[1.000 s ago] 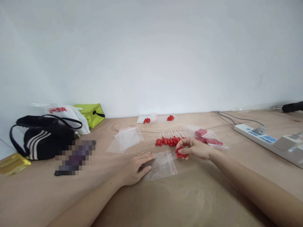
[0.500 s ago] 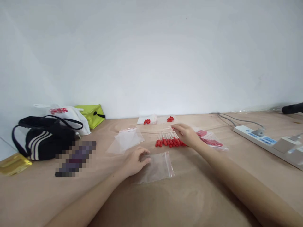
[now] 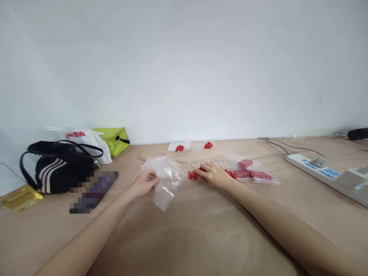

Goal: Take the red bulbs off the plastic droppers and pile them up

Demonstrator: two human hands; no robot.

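Clear bag (image 3: 166, 191) pinched, red-tipped sticks (image 3: 195, 175) partly covered

The left hand (image 3: 145, 183) pinches the clear bag by its left side — probably to control the loose film. Rightward, the red-tipped sticks lie side by side, presumably to stay ordered. The right hand (image 3: 215, 176) curls over their red heads — whether it grips any cannot be told.

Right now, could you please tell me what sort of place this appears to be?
Probably an informal indoor worktable against a plain wall: red-tipped sticks and clear zip-lock bags lie on it, along with a white power strip.
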